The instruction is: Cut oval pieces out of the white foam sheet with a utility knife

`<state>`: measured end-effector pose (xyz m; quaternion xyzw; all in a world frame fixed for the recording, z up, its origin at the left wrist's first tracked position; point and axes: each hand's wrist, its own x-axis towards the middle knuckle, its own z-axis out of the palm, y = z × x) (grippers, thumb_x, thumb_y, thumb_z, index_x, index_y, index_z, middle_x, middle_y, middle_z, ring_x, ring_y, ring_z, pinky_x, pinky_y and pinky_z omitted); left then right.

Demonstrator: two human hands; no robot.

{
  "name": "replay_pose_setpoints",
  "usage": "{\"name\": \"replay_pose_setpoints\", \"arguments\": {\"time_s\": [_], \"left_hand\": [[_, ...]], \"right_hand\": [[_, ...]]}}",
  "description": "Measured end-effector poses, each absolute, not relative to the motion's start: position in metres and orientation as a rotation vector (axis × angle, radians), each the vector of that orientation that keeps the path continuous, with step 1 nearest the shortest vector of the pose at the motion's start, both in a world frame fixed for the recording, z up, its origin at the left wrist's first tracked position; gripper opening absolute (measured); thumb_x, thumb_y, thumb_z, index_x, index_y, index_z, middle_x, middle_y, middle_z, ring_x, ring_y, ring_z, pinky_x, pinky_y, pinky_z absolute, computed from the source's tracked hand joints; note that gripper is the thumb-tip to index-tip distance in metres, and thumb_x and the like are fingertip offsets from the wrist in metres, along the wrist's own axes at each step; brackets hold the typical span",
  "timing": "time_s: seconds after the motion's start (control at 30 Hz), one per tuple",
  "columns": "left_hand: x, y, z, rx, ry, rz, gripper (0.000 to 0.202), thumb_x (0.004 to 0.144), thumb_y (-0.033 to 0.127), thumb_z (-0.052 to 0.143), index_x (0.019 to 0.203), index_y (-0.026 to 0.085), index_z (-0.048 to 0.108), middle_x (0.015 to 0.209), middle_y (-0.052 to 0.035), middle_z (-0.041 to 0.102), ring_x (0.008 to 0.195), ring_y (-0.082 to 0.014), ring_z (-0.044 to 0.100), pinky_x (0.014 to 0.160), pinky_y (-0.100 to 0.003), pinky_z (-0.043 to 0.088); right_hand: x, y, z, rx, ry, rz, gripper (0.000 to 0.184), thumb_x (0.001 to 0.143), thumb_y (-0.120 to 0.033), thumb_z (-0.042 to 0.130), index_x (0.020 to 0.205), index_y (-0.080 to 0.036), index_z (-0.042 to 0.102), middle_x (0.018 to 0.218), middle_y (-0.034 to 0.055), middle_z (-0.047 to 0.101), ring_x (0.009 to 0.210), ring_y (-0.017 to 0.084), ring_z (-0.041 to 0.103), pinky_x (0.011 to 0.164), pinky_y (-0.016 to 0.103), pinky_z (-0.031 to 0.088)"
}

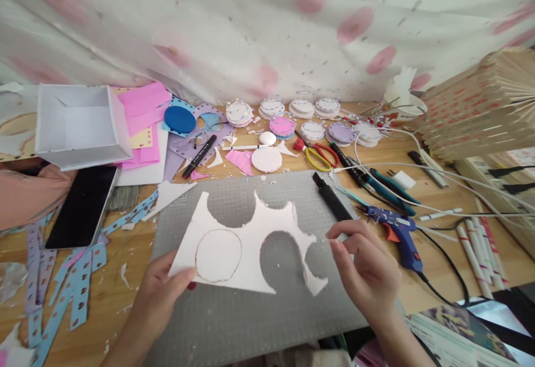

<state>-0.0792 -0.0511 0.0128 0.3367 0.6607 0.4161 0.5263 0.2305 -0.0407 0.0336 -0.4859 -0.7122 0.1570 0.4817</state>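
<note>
My left hand (161, 289) grips the lower left corner of a white foam sheet (253, 239), thumb on top. The sheet has a circle drawn in pencil at its left, a round hole right of the middle and curved bites cut from its edges. My right hand (365, 269) is just off the sheet's ragged right edge, thumb and forefinger drawn together; whether a tiny scrap is between them I cannot make out. Under the sheet lies a grey cutting mat (234, 328). A black utility knife (332, 197) rests on the mat above my right hand.
Decorated discs (301, 108) stand in rows at the back. Scissors (320, 155), pliers (390, 189), a blue glue gun (395, 230) and cables are to the right. A white box (79, 127), a phone (83, 205) and blue paper strips (79, 289) lie left.
</note>
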Motion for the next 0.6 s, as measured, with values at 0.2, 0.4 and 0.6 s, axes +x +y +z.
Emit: {"name": "replay_pose_setpoints", "arguments": {"time_s": [0.2,0.4,0.6], "left_hand": [[-0.071,-0.037,0.037,0.981,1.389,0.878,0.008,0.050,0.026,0.069,0.045,0.020,0.066,0.049,0.0006,0.059,0.052,-0.0160,0.050,0.048,-0.023,0.039],[-0.044,-0.030,0.047,0.777,1.426,0.926,0.024,0.061,0.040,0.073,0.073,0.020,0.075,0.049,0.0021,0.060,0.052,-0.0162,0.055,0.055,-0.025,0.047],[-0.022,-0.038,0.047,0.604,1.385,0.893,0.041,0.059,0.036,0.085,0.094,0.018,0.074,0.084,-0.0055,0.077,0.080,-0.0247,0.070,0.068,-0.029,0.055]], "right_hand": [[0.217,-0.024,0.056,-1.001,-2.055,0.840,0.016,0.088,-0.022,0.058,0.104,-0.019,0.058,0.111,0.0104,0.059,0.103,0.024,0.055,0.089,0.040,0.042],[0.185,-0.010,0.048,-1.105,-2.124,1.214,0.007,0.090,-0.026,0.063,0.093,-0.020,0.060,0.086,0.0006,0.067,0.083,0.017,0.059,0.084,0.034,0.040],[0.174,-0.018,0.040,-1.190,-2.064,1.105,0.003,0.092,-0.023,0.060,0.094,-0.021,0.059,0.084,-0.0007,0.067,0.077,0.016,0.055,0.086,0.036,0.033]]}}
